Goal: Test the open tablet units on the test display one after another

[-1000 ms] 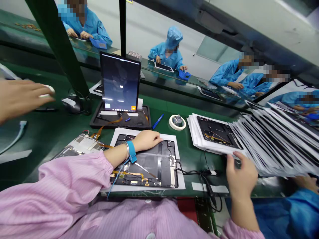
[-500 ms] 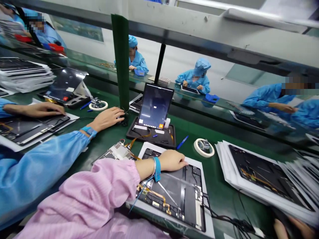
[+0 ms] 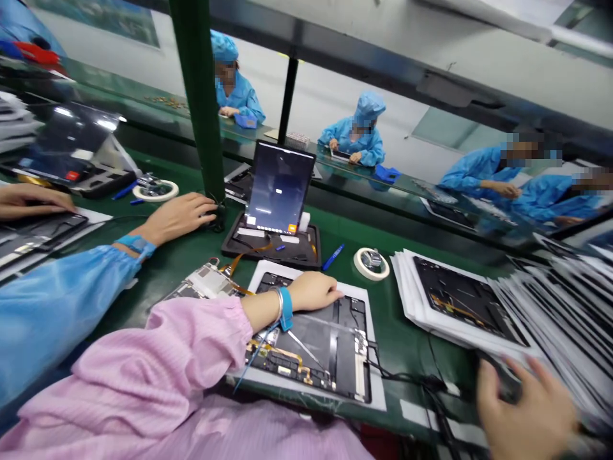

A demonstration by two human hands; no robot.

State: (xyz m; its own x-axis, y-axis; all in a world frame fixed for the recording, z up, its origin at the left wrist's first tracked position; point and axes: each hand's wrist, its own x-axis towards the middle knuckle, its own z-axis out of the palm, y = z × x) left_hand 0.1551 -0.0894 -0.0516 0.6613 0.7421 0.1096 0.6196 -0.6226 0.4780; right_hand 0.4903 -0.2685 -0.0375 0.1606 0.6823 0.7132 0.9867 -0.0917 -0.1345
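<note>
My left hand [image 3: 313,291], at the end of a pink sleeve with a blue wrist strap, rests on the far part of an opened black tablet housing [image 3: 316,329]. Its fingers bend down out of sight, so their grip is hidden. Orange ribbon cables and a thin strip show inside the housing, which lies on white paper [image 3: 378,383]. At the lower right, my right hand [image 3: 527,406] wraps around a dark computer mouse [image 3: 507,380]. Behind the housing, a lit tablet screen [image 3: 280,188] leans upright in a black tray [image 3: 306,255].
A bare circuit assembly [image 3: 205,281] lies left of the housing. A co-worker's hand [image 3: 182,214] reaches in from the left. A blue pen [image 3: 333,257], a tape roll [image 3: 371,264] and stacked housings on paper [image 3: 460,300] stand around. Cables [image 3: 431,383] run along the front right.
The view has swung right, so the bench things appear further left. More of my right hand and the mouse now show. My left hand stays on the housing.
</note>
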